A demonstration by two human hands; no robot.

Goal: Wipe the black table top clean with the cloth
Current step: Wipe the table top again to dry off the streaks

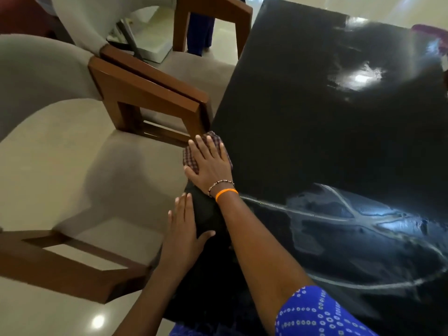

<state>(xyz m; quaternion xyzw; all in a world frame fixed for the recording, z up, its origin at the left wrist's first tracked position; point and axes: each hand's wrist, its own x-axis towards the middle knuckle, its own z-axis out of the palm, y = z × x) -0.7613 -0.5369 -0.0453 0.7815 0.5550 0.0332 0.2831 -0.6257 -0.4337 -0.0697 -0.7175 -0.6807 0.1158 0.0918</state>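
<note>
We've got the right hand (210, 163) flat on the checked cloth (191, 159) at the black table top's (327, 141) left edge, left hand (185, 227) spread there; overshoot, and the cloth drops off.

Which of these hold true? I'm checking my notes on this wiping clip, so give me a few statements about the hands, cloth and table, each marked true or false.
1. The right hand presses flat on the checked cloth. True.
2. The cloth lies at the middle of the black table top. False: it is at the table's left edge, near a chair.
3. The left hand holds a second cloth. False: it rests open at the table edge.
4. The right wrist wears an orange band. True.
</note>
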